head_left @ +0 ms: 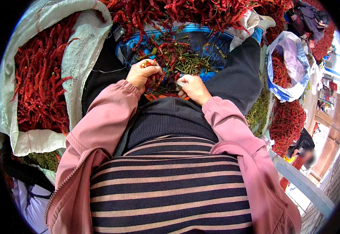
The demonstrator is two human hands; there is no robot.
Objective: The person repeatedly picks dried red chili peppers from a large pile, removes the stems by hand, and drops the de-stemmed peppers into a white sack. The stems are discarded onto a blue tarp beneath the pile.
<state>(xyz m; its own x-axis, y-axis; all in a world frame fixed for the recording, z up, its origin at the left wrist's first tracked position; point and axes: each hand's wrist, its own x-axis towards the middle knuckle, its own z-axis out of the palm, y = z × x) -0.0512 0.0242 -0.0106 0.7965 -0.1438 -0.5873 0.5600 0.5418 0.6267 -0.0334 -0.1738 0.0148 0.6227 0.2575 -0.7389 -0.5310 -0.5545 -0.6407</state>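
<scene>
My left hand (143, 73) is closed round a bunch of dried red chilies (155, 80), their ends showing above the fingers. To its right, my right hand (192, 87) has its fingers curled near a small pale object (180, 84) that I cannot make out. Both hands are low between my knees, over a blue patterned cloth (132, 42). Green chili stems (184, 60) mixed with some red chilies lie heaped on that cloth, just beyond the hands.
An open white woven sack (85, 44) full of red chilies stands at the left. A large chili pile (187, 10) lies ahead. On the right are a plastic-lined bag (298, 58), more chilies (288, 125) and a metal bar (301, 181). Other people sit at the right edge.
</scene>
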